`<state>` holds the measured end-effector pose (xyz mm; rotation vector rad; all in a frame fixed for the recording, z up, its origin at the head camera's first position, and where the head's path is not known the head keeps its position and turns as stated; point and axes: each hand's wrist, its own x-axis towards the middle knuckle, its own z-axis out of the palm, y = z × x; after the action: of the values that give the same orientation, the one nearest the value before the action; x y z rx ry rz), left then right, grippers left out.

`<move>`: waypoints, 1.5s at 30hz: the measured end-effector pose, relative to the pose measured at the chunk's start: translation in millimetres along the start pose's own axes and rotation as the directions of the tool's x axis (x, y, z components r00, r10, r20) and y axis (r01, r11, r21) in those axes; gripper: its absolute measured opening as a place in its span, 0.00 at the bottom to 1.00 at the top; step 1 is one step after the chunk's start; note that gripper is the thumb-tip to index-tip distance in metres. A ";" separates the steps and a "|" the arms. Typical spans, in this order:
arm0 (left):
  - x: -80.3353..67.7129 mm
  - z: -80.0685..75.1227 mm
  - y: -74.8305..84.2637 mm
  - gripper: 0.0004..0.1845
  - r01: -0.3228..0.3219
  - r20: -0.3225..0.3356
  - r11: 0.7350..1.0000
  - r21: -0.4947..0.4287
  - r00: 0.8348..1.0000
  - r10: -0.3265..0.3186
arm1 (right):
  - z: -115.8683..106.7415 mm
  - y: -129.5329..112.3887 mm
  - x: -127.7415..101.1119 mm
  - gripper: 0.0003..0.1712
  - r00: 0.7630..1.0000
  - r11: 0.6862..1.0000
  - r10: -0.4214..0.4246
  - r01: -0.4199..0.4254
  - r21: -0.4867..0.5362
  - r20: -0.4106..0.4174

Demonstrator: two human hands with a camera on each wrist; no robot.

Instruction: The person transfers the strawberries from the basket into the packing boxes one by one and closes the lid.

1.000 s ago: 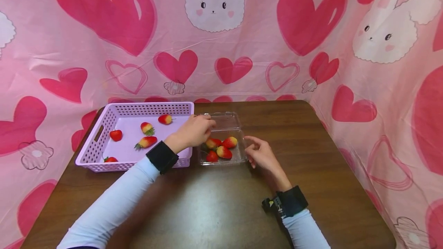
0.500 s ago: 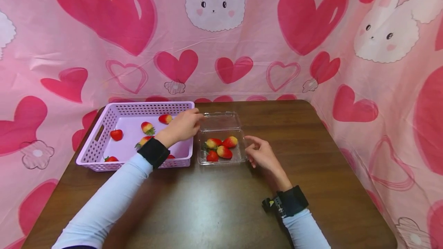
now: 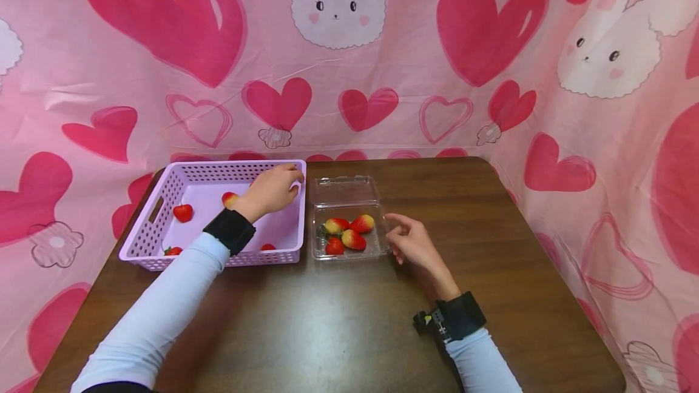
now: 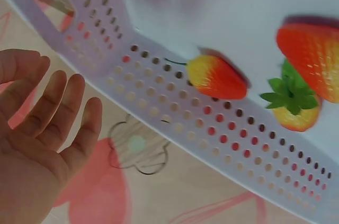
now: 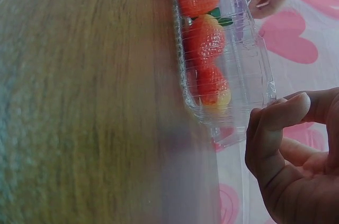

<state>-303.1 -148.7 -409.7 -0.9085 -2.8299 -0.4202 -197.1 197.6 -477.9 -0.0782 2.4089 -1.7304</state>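
Note:
In the head view my left hand (image 3: 273, 190) hovers over the right part of a lilac basket (image 3: 204, 196), fingers relaxed and holding nothing. The left wrist view shows its fingers apart beyond the basket rim, with a stemmed strawberry (image 4: 217, 77) lying inside. Red and yellow strawberries (image 3: 182, 213) lie scattered in the basket; the left hand and arm hide some. Right of it sits a clear plastic clamshell box (image 3: 374, 251), lid (image 3: 346, 190) folded back, with several strawberries (image 3: 354, 239) inside. My right hand (image 3: 413, 248) touches its right rim with an extended index finger, other fingers bent.
The basket and box stand side by side on a dark wooden table (image 3: 459, 199). A pink cloth (image 3: 409, 59) with hearts and rabbits hangs behind and to the right. The basket's raised perforated walls surround its strawberries.
My left hand has moved left from above the clamshell box to over the basket, uncovering the lid and the box's left side. The right hand stays at the box's right rim.

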 end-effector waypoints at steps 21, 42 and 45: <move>-3.5 -0.5 -46.5 0.15 0.119 0.009 0.992 0.029 0.993 -0.120 | 1.4 0.6 0.7 0.28 1.000 1.000 -0.009 0.009 -0.003 -0.001; -15.1 5.4 -70.8 0.05 0.216 0.112 0.973 0.081 0.968 -0.225 | 1.0 -2.3 -0.7 0.27 1.000 1.000 -0.025 0.025 -0.007 -0.002; -16.2 7.0 -72.1 0.05 0.225 0.123 0.971 0.078 0.965 -0.233 | 0.5 -1.7 -0.3 0.27 1.000 1.000 -0.019 0.019 -0.007 -0.001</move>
<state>-332.7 -211.6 -435.8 -0.6198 -3.0636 -0.3034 -196.9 196.6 -476.4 -0.1013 2.4230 -1.7303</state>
